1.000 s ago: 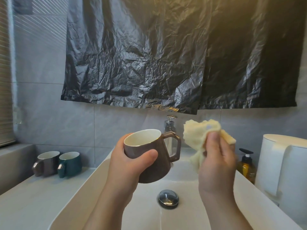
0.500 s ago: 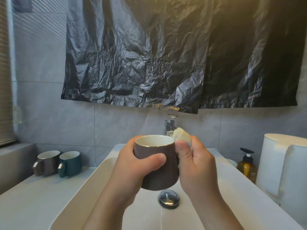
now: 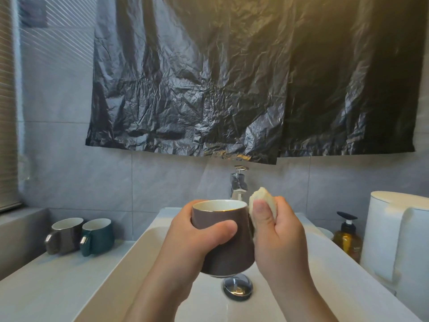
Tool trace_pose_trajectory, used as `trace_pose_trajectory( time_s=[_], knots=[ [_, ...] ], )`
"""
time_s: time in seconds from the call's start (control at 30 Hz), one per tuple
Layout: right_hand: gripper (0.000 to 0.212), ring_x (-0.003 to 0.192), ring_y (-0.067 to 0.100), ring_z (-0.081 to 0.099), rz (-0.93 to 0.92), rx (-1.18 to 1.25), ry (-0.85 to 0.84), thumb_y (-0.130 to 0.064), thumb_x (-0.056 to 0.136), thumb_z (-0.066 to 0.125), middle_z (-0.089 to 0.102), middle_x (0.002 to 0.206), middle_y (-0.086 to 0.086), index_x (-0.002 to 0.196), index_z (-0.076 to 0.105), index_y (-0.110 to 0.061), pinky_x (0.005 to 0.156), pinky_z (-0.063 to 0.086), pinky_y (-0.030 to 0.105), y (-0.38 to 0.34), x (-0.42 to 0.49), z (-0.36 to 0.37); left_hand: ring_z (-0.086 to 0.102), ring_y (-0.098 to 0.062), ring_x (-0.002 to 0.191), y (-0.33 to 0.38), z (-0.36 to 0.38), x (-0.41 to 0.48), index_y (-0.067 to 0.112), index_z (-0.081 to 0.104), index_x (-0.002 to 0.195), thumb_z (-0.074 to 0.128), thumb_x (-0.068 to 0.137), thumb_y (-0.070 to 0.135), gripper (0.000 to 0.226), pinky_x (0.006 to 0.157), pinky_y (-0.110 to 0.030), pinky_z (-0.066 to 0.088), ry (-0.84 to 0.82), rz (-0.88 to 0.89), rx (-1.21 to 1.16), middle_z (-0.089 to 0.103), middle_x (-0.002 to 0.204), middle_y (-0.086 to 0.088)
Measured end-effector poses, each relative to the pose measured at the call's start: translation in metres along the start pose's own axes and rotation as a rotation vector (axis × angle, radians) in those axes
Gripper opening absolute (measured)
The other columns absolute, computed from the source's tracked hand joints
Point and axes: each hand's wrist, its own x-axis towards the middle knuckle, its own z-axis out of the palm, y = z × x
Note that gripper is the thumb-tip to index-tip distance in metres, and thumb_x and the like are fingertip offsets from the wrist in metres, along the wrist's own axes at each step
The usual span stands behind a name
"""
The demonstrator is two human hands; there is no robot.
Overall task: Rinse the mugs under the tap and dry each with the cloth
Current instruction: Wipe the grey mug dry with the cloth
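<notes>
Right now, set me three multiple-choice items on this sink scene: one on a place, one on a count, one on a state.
1. Where is the cloth?
A. pressed on the held brown mug by the right hand
B. on the counter
C. over the tap

2. How many mugs are in sight?
A. one
B. two
C. three

3. How is the held mug?
A. upside down
B. upright in the left hand
C. lying in the basin

Answers: 1 A, the cloth sits against the mug's side; 2 C, a grey mug and a teal mug stand at the left; 3 B, its rim faces up.
</notes>
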Motion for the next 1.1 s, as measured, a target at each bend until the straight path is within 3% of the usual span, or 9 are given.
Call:
trace_pose_trajectory(
  time_s=[0.27,0.4,0.57,0.67,0.77,0.83,0.9,1.0,1.1],
  knots=[
    [0.03,0.104,0.003,0.061,-0.087,0.25,-0.181,-0.026,0.095,0.049,0.066,0.109,-0.02,0.105,0.062,-0.051,0.086,0.044,0.012,-0.005,-0.004,0.008,0.074,-0.033,0.089,0.008,-0.005,0.0,0.004,0.072,0.11,0.079,0.048,0.037,0.07,0.069,-0.041,0.061,0.021,-0.053,-0.143,0.076,0.105,-0.023],
    [0.024,0.104,0.008,0.064,-0.138,0.207,-0.143,-0.038,0.086,0.052,0.069,0.108,-0.017,0.106,0.065,-0.041,0.083,0.046,0.016,-0.004,-0.003,-0.001,0.073,-0.03,0.086,0.011,-0.005,-0.005,0.011,0.08,0.101,0.078,0.05,0.042,0.059,0.082,-0.044,0.057,-0.072,-0.202,-0.186,0.076,0.103,-0.019],
    [0.027,0.118,0.013,0.062,-0.268,0.286,-0.245,-0.027,0.084,0.05,0.072,0.112,-0.011,0.096,0.075,-0.023,0.097,0.043,0.017,-0.008,-0.003,0.0,0.071,-0.033,0.071,0.011,-0.019,-0.007,0.01,0.077,0.099,0.082,0.044,0.039,0.062,0.061,-0.041,0.058,-0.136,-0.383,-0.235,0.074,0.092,-0.018],
    [0.031,0.106,0.006,0.068,-0.323,0.208,-0.113,-0.021,0.089,0.046,0.076,0.102,-0.018,0.094,0.077,-0.022,0.095,0.044,0.013,-0.008,-0.005,0.004,0.071,-0.028,0.068,0.013,-0.016,-0.008,0.016,0.082,0.084,0.08,0.048,0.035,0.04,0.063,-0.037,0.057,-0.133,-0.374,-0.255,0.074,0.087,-0.013],
    [0.031,0.071,-0.008,0.059,-0.338,0.009,0.138,-0.023,0.093,0.047,0.058,0.069,-0.031,0.075,0.072,-0.018,0.069,0.037,0.001,-0.006,-0.005,0.002,0.071,-0.028,0.067,0.015,-0.004,-0.009,0.022,0.082,0.081,0.078,0.048,0.039,0.037,0.067,-0.039,0.056,-0.109,-0.354,-0.246,0.075,0.086,-0.01],
    [0.034,0.056,-0.004,0.043,-0.339,-0.109,0.299,-0.025,0.095,0.048,0.042,0.059,-0.027,0.065,0.061,-0.016,0.058,0.03,0.001,-0.007,-0.006,0.0,0.071,-0.03,0.069,0.016,0.006,-0.01,0.021,0.081,0.085,0.077,0.053,0.041,0.039,0.077,-0.046,0.058,-0.088,-0.351,-0.238,0.076,0.087,-0.01],
    [0.038,0.062,-0.001,0.043,-0.382,-0.144,0.376,-0.024,0.096,0.047,0.059,0.063,-0.01,0.069,0.068,-0.007,0.066,0.035,-0.001,-0.005,-0.007,-0.002,0.071,-0.03,0.073,0.019,0.013,-0.012,0.022,0.082,0.086,0.073,0.058,0.041,0.035,0.093,-0.057,0.053,-0.074,-0.34,-0.231,0.077,0.09,-0.01],
    [0.033,0.101,0.001,0.065,-0.437,0.016,0.152,-0.021,0.096,0.043,0.074,0.103,-0.009,0.1,0.076,-0.019,0.096,0.043,0.013,-0.006,-0.006,0.0,0.072,-0.026,0.078,0.022,0.004,-0.012,0.023,0.083,0.087,0.077,0.054,0.038,0.037,0.097,-0.053,0.047,-0.119,-0.284,-0.197,0.077,0.094,-0.012],
    [0.032,0.106,0.006,0.067,-0.337,0.169,-0.052,-0.026,0.093,0.044,0.074,0.103,-0.021,0.102,0.073,-0.035,0.093,0.045,0.017,-0.01,-0.007,0.005,0.072,-0.023,0.077,0.02,-0.013,-0.01,0.02,0.083,0.085,0.077,0.047,0.041,0.044,0.09,-0.043,0.047,-0.148,-0.26,-0.166,0.077,0.093,-0.012]
  ],
)
